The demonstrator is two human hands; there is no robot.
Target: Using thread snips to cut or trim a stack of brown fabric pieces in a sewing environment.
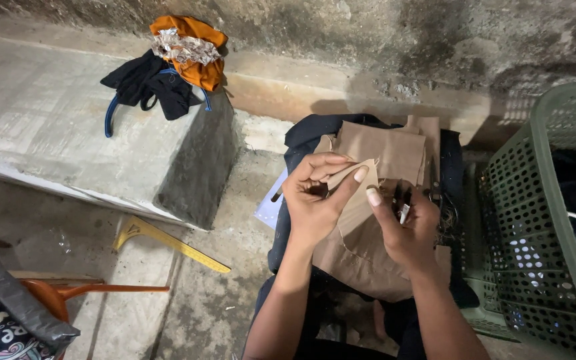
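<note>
Left hand pinches a small brown paper piece up close, lifted clear of the brown paper stack on the lap; right hand closes on small dark tools, thumb steadying the edge.

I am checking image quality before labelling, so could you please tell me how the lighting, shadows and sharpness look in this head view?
Head view: light is dim and uneven, with the concrete step brighter than the floor below; a dark shadow falls on the wall behind the brown paper pieces; the left hand and right hand are fairly sharp; the green basket bends slightly at the frame edge.
</note>
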